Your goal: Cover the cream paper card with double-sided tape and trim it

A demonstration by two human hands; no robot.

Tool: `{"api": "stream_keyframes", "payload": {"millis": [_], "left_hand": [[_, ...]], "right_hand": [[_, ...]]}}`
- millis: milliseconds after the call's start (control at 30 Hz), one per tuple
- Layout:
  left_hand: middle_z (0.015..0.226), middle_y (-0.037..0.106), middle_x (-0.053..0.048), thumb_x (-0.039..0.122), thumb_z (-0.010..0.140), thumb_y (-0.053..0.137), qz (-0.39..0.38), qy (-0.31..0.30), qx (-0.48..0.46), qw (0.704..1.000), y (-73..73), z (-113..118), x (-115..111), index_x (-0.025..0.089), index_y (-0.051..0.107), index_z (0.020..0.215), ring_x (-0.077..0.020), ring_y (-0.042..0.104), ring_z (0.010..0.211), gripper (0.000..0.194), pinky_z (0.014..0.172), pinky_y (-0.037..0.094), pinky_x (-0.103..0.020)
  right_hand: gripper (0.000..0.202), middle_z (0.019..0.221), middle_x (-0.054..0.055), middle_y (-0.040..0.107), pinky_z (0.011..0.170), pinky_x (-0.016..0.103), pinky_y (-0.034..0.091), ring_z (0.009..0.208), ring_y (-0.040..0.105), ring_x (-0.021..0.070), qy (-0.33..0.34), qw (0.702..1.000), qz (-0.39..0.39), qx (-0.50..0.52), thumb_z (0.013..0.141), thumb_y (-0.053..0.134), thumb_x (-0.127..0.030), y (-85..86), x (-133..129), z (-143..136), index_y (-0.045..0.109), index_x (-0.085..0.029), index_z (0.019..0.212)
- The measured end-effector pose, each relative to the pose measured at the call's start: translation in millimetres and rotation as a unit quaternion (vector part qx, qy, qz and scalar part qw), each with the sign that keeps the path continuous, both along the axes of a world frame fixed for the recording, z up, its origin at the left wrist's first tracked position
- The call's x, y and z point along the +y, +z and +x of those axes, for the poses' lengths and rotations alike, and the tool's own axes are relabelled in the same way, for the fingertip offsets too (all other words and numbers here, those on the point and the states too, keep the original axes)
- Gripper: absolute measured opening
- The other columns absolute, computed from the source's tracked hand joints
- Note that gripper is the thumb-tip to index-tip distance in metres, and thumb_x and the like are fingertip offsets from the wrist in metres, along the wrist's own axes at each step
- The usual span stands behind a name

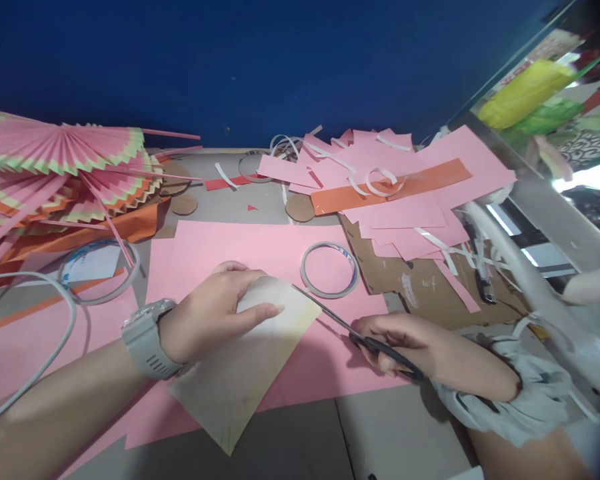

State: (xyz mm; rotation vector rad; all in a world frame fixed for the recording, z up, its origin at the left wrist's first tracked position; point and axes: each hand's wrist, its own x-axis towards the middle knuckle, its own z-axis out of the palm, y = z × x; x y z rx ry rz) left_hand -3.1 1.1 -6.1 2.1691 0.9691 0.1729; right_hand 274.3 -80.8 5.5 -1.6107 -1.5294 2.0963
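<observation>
"Where does the pale paper (253, 360) lie?"
"Over pink sheets (260, 243), in the left hand (220, 310), thumb pressed on top, other fingers partly hidden; its long axis slants from lower left to upper right"
"And the right hand (400, 340)?"
"Fingers clamped around scissors (390, 353), right of the paper, blades pointing left along its upper short edge"

Plain dark-blue wall (260, 67) fills top of view, few small marks on it. Grey table (415, 433) butts up near wall's foot, dark seam running through near part, soft shadow over front. Right side: pale metal frame (555, 213) and pale bar (530, 287), both slanting. Beyond frame, yellow bundle (525, 93), green bundle (555, 117) and black-and-white scroll pattern (580, 150); bright white glare (593, 177) below them, far right blurred.
</observation>
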Motion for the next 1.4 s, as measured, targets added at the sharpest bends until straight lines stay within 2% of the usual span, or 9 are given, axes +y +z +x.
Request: {"api": "stream_keyframes", "payload": {"millis": [167, 333, 467, 633, 867, 1067, 1233, 1400], "left_hand": [[0.091, 0.066, -0.001, 0.049, 0.086, 0.046, -0.002, 0.005, -0.001, 1.0, 0.1, 0, -1, 0.02, 0.061, 0.088, -0.0233, 0.059, 0.094, 0.033, 0.085, 0.04, -0.033], [0.089, 0.067, 0.0, 0.047, 0.087, 0.046, -0.006, -0.004, -0.014, 1.0, 0.9, -2, -1, 0.02, 0.062, 0.088, -0.0227, 0.058, 0.094, 0.031, 0.089, 0.037, -0.033], [0.095, 0.067, -0.001, 0.047, 0.087, 0.048, -0.007, -0.004, -0.017, 1.0, 1.6, -3, -1, 0.02, 0.063, 0.094, -0.0227, 0.058, 0.097, 0.032, 0.09, 0.037, -0.033], [0.094, 0.068, -0.002, 0.046, 0.087, 0.048, -0.018, -0.018, -0.021, 0.999, 1.7, -4, 0, 0.019, 0.064, 0.097, -0.0228, 0.057, 0.1, 0.033, 0.09, 0.037, -0.032], [0.098, 0.066, -0.001, 0.045, 0.087, 0.048, -0.017, -0.025, -0.024, 0.999, 2.6, -5, -1, 0.021, 0.064, 0.097, -0.022, 0.057, 0.098, 0.03, 0.089, 0.038, -0.032], [0.097, 0.067, 0.0, 0.044, 0.087, 0.049, -0.017, -0.023, -0.029, 0.999, 2.1, -4, -1, 0.021, 0.064, 0.098, -0.0218, 0.057, 0.099, 0.03, 0.09, 0.039, -0.033], [0.098, 0.067, 0.001, 0.044, 0.087, 0.05, -0.015, -0.017, -0.026, 0.999, 0.9, -4, -1, 0.021, 0.064, 0.098, -0.0208, 0.058, 0.096, 0.029, 0.088, 0.04, -0.032], [0.097, 0.067, 0.0, 0.044, 0.087, 0.049, 0.003, -0.018, -0.024, 1.0, 1.8, -5, -2, 0.021, 0.064, 0.093, -0.0214, 0.058, 0.098, 0.029, 0.086, 0.041, -0.032]], "right_hand": [[0.013, 0.069, -0.001, 0.053, 0.058, 0.022, 0.04, 0.065, 0.051, 0.0113, -0.011, 1.0, -0.005, 0.003, 0.079, 0.059, -0.025, 3.2, 0, -5, 0.052, -0.017, 0.072], [0.017, 0.067, -0.001, 0.052, 0.054, 0.022, 0.038, 0.061, 0.048, 0.0103, 0.012, 1.0, 0.001, -0.001, 0.072, 0.065, -0.026, 4.0, 3, -8, 0.051, -0.017, 0.07], [0.018, 0.066, -0.001, 0.054, 0.054, 0.022, 0.037, 0.06, 0.048, 0.0107, 0.045, 0.999, 0.008, 0.011, 0.07, 0.065, -0.028, 3.4, 7, -10, 0.052, -0.016, 0.074], [0.023, 0.072, 0.001, 0.057, 0.064, 0.027, 0.043, 0.069, 0.056, 0.0153, 0.049, 0.997, -0.01, 0.053, 0.07, 0.061, -0.032, 3.6, 8, -8, 0.056, -0.014, 0.083], [0.044, 0.08, 0.007, 0.06, 0.064, 0.028, 0.042, 0.07, 0.053, 0.016, 0.068, 0.996, -0.031, 0.054, 0.067, 0.065, -0.051, 14.2, 12, -13, 0.059, -0.011, 0.086], [0.062, 0.078, 0.006, 0.059, 0.064, 0.029, 0.041, 0.071, 0.053, 0.0175, 0.067, 0.995, -0.034, 0.061, 0.064, 0.064, -0.066, 10.7, 11, -11, 0.059, -0.009, 0.089], [0.056, 0.075, 0.005, 0.057, 0.062, 0.029, 0.039, 0.068, 0.052, 0.0166, 0.066, 0.995, -0.026, 0.069, 0.067, 0.063, -0.063, 4.0, 9, -8, 0.058, -0.01, 0.087], [0.04, 0.07, 0.001, 0.052, 0.058, 0.025, 0.036, 0.064, 0.047, 0.013, 0.059, 0.994, -0.009, 0.088, 0.074, 0.063, -0.052, -0.7, 6, -5, 0.053, -0.013, 0.079]]}}
